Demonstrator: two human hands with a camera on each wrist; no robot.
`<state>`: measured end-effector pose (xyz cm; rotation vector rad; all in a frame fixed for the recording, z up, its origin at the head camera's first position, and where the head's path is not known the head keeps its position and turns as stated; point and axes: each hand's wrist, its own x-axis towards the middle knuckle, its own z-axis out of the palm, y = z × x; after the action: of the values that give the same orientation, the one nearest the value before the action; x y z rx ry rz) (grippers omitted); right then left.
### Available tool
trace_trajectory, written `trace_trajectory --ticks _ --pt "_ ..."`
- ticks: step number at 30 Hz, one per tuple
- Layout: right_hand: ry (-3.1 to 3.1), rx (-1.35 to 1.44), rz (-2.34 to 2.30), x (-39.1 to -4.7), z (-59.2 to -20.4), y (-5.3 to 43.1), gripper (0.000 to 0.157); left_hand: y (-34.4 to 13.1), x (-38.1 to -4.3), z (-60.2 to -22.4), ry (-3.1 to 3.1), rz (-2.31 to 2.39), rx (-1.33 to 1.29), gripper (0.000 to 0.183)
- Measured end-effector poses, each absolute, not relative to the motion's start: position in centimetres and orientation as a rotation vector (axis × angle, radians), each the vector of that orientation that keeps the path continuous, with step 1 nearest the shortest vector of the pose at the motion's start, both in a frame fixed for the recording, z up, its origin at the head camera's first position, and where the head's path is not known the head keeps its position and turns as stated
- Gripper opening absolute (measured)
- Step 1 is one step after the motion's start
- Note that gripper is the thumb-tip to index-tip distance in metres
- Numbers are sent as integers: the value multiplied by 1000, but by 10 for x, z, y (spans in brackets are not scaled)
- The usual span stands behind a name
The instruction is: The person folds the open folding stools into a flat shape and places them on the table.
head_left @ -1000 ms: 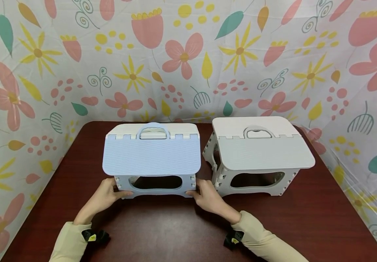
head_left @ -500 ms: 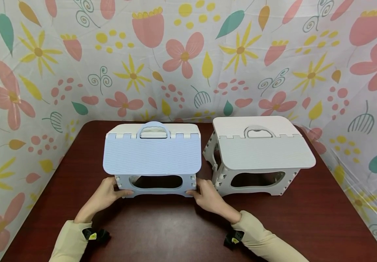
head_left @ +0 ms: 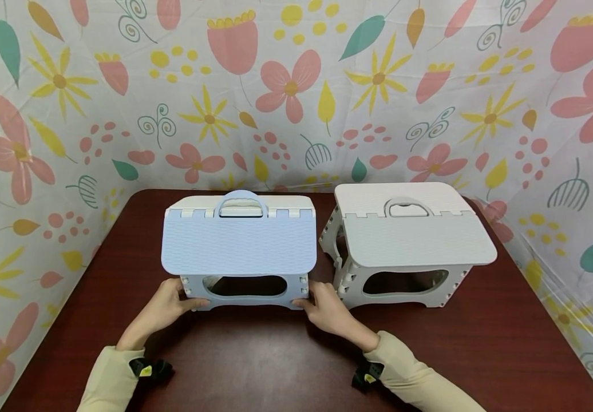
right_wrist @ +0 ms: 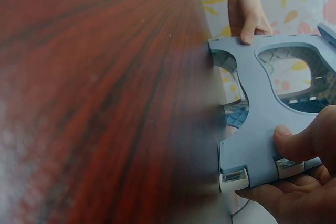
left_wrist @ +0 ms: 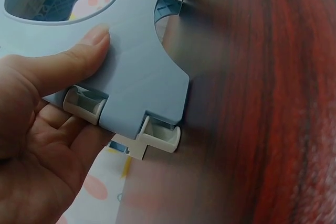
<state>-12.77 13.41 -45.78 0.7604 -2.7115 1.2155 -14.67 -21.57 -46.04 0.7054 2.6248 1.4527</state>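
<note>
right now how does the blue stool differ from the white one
The blue stool has light blue front panels and a white rear top; the white stool looks pale all over. The left hand and right hand grip the blue stool; neither grips the white stool. Both have arched handles.

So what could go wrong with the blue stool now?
The right hand, gripping the blue stool, is close to the grey stool, so it might bump it. The left hand grips right by a white hinge piece, so it could get pinched if the stool folds.
</note>
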Motion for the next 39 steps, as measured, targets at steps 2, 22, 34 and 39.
trace_trajectory --ticks 2,22,34,39 --pt "-2711 759 1214 -128 -458 134 19 -216 -147 -461 2629 1448 707 27" --pt "-2713 754 1237 -129 -458 134 17 -215 -148 -458 2604 1458 710 27" --pt "-2728 745 1242 -129 -457 134 17 -214 -149 -459 2592 1475 738 24" --pt "-2733 743 1243 -129 -458 134 17 -214 -148 -459 2590 1463 723 28"
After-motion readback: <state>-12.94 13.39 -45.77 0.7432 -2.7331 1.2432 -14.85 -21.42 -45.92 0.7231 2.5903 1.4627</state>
